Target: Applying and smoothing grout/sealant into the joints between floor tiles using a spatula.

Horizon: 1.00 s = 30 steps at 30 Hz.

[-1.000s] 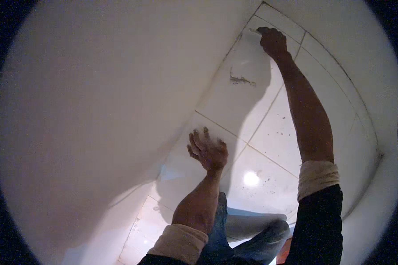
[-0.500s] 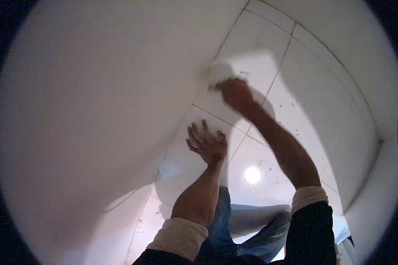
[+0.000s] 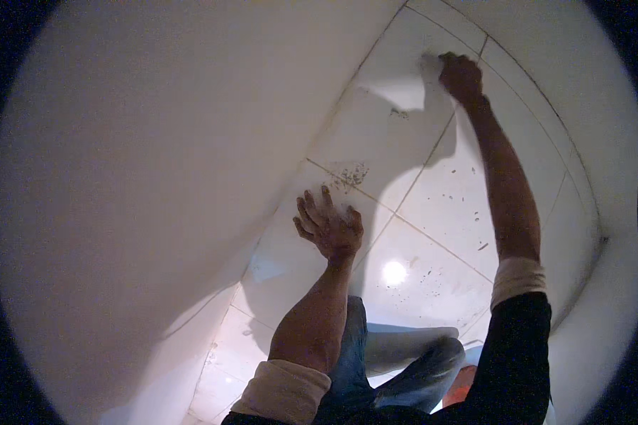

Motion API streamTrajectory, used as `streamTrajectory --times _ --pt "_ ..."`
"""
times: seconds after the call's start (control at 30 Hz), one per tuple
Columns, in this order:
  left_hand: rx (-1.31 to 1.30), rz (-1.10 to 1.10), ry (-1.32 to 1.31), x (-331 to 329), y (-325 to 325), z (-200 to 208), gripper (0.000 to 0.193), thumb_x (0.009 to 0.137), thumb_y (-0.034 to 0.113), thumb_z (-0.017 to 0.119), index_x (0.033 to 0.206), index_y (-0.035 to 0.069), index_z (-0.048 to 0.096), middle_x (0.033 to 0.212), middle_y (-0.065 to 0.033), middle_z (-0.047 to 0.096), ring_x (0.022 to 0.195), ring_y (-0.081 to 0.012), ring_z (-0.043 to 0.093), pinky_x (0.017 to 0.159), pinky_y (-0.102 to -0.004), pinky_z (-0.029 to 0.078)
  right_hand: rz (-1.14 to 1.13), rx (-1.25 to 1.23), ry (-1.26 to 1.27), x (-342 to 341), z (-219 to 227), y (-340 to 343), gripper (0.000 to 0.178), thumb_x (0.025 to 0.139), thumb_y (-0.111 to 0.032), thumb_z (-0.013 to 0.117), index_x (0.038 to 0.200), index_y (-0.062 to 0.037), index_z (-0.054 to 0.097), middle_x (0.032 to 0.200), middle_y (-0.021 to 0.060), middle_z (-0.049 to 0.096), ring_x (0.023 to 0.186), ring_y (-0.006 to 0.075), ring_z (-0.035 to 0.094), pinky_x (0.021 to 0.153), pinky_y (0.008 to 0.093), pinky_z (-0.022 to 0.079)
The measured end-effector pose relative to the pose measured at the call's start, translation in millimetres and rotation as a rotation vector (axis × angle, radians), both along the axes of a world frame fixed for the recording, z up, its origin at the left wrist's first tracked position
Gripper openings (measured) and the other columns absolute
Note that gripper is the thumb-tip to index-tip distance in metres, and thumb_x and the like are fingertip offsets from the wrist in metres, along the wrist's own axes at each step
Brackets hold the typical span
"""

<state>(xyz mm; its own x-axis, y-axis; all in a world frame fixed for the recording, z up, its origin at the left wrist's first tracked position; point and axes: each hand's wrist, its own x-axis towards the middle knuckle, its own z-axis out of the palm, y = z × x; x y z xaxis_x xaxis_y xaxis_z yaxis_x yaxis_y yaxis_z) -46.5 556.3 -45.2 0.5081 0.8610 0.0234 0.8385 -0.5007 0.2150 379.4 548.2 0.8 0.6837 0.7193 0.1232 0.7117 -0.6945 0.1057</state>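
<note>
My left hand (image 3: 329,227) lies flat on the white floor tiles (image 3: 446,248), fingers spread, near the foot of the wall. It holds nothing. Farther off and to the right, my right hand (image 3: 462,79) is closed in a fist against a tile by a grout line. What it grips is hidden; only a dark bit shows at the knuckles. Just beyond the left fingertips lies a patch of dark crumbs (image 3: 351,174) along a grout line. A smaller dark smudge (image 3: 398,112) marks the tile between the two hands.
A pale wall (image 3: 170,156) rises on the left, and another wall (image 3: 574,78) curves round the far right. Dark specks (image 3: 454,198) dot the tiles. My jeans-clad legs (image 3: 418,372) are folded at the bottom, beside a reddish-orange object (image 3: 460,386).
My right hand has swept away and to the right, from beside the wall to the far tile. The crumb patch it shaded now shows. The left hand has stayed nearly still.
</note>
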Motion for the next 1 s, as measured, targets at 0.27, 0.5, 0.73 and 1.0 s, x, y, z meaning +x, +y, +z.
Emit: streamTrajectory --times 0.27,0.5,0.73,1.0 --pt "0.052 -0.004 0.017 -0.3 -2.0 -6.2 0.070 0.087 0.047 0.053 0.148 0.015 0.043 0.156 -0.0201 0.030 0.148 -0.0398 0.019 0.115 -0.0647 0.015 0.358 -0.066 0.673 -246.3 -10.2 -48.5 0.029 0.081 -0.016 0.058 0.106 -0.0149 0.071 0.089 0.0170 0.069 0.082 0.0352 0.068 0.073 0.0518 0.054" --pt "-0.003 0.012 0.008 -2.9 -2.9 -8.6 0.073 0.087 0.047 0.056 0.150 0.016 0.039 0.157 -0.0202 0.027 0.148 -0.0399 0.018 0.116 -0.0646 0.012 0.143 -0.024 0.379 -60.5 -5.8 -55.2 0.036 0.086 -0.031 0.061 0.106 -0.0019 0.066 0.094 0.0227 0.069 0.082 0.0409 0.068 0.076 0.0510 0.057" --pt "0.041 -0.009 0.018 -1.5 -2.2 -6.5 0.071 0.089 0.047 0.053 0.150 0.015 0.039 0.157 -0.0207 0.027 0.148 -0.0414 0.019 0.114 -0.0660 0.015 -0.013 0.059 0.213 -42.7 -1.7 -36.8 0.042 0.077 -0.030 0.069 0.110 -0.0044 0.067 0.096 0.0214 0.071 0.084 0.0415 0.069 0.077 0.0509 0.058" --pt "0.034 -0.003 0.049 0.2 -2.0 -5.5 0.071 0.089 0.049 0.053 0.150 0.014 0.040 0.156 -0.0199 0.029 0.147 -0.0419 0.022 0.113 -0.0656 0.017 0.121 -0.006 0.555 -170.5 6.4 -34.7 0.036 0.079 -0.010 0.060 0.113 -0.0175 0.070 0.093 0.0171 0.071 0.087 0.0349 0.069 0.077 0.0514 0.055"
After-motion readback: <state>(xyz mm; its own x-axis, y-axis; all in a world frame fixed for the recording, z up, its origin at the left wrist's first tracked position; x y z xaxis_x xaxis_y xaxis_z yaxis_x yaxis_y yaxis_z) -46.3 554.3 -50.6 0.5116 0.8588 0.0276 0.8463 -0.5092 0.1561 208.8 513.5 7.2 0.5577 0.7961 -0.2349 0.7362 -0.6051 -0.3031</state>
